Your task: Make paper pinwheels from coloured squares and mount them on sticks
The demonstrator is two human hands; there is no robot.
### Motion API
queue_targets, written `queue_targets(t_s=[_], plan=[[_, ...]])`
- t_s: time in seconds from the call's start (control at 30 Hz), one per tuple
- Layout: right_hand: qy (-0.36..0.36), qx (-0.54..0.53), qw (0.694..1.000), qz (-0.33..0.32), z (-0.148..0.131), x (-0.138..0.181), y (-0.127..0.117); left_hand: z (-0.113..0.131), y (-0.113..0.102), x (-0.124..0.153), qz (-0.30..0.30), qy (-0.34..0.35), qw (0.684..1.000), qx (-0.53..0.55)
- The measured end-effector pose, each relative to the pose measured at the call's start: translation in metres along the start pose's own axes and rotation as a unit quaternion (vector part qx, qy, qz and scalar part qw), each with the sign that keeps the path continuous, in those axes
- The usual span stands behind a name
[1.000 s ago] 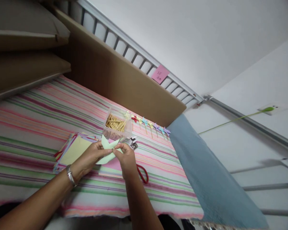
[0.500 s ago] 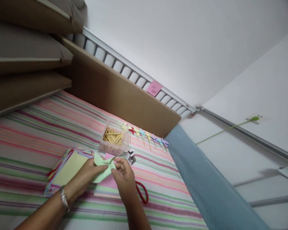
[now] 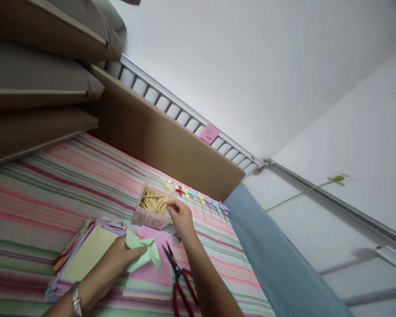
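Observation:
My left hand (image 3: 120, 256) is closed on a folded pale green paper pinwheel (image 3: 144, 253), holding it above a pink sheet (image 3: 153, 273). My right hand (image 3: 181, 215) reaches to the clear plastic box (image 3: 152, 207) of wooden sticks (image 3: 152, 201), its fingers pinched on one stick at the box's right rim. Red-handled scissors (image 3: 178, 277) lie open on the striped cloth just right of the pink sheet, beside my right forearm.
A stack of coloured paper sheets (image 3: 86, 251) lies under my left hand. A row of several finished small pinwheels (image 3: 201, 201) lies past the box along a brown board (image 3: 171, 149). Blue cloth (image 3: 277, 264) hangs at the right. Cushions (image 3: 36, 66) are stacked at the left.
My right hand let go of the green pinwheel and moved up to the stick box. The left hand keeps the pinwheel. The scissors came fully into view as the camera tilted.

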State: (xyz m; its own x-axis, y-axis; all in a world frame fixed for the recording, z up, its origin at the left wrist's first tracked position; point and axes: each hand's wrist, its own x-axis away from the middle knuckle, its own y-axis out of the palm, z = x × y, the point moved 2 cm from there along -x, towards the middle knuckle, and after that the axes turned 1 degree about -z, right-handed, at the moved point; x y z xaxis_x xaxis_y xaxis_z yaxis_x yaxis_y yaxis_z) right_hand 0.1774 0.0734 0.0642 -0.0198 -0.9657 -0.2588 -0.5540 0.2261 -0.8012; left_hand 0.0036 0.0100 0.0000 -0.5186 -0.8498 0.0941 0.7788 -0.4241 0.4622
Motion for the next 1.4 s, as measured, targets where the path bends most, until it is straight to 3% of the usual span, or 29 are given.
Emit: queue_targets(t_s=[0.13, 0.33, 0.47, 0.6, 0.73, 0.87, 1.0, 1.1, 1.23, 1.3, 1.4], plan=[[-0.027, 0.113, 0.984, -0.132, 0.008, -0.049, 0.027, -0.002, -0.004, -0.005, 0.027, 0.000, 0.998, -0.054], [-0.060, 0.272, 0.908, -0.314, 0.011, -0.078, 0.060, -0.005, -0.003, -0.006, -0.004, -0.005, 0.999, -0.054], [-0.064, 0.332, 0.866, -0.369, 0.008, -0.079, 0.067, -0.005, -0.002, -0.005, -0.003, -0.006, 0.999, -0.049], [-0.060, 0.351, 0.853, -0.380, 0.005, -0.077, 0.067, -0.006, -0.003, -0.007, -0.020, -0.005, 0.998, -0.054], [-0.060, 0.327, 0.869, -0.367, 0.005, -0.074, 0.067, -0.007, -0.004, -0.006, -0.023, -0.002, 0.998, -0.058], [-0.066, 0.251, 0.914, -0.311, 0.005, -0.077, 0.063, -0.006, -0.005, -0.006, -0.009, 0.004, 0.998, -0.056], [-0.067, 0.128, 0.974, -0.173, -0.006, -0.083, 0.040, -0.005, -0.006, -0.009, 0.005, 0.005, 0.998, -0.068], [-0.058, 0.028, 0.996, -0.068, -0.024, -0.070, 0.014, -0.003, -0.009, -0.012, 0.024, 0.013, 0.997, -0.070], [-0.043, -0.102, 0.994, -0.016, -0.048, -0.023, -0.009, -0.001, -0.012, -0.013, 0.016, 0.037, 0.997, -0.071], [0.005, -0.283, 0.959, -0.023, -0.052, 0.005, -0.012, 0.001, -0.014, -0.013, 0.004, 0.050, 0.996, -0.073], [0.077, -0.415, 0.907, -0.012, -0.051, 0.039, -0.008, 0.009, -0.015, -0.010, -0.015, 0.077, 0.994, -0.073]])
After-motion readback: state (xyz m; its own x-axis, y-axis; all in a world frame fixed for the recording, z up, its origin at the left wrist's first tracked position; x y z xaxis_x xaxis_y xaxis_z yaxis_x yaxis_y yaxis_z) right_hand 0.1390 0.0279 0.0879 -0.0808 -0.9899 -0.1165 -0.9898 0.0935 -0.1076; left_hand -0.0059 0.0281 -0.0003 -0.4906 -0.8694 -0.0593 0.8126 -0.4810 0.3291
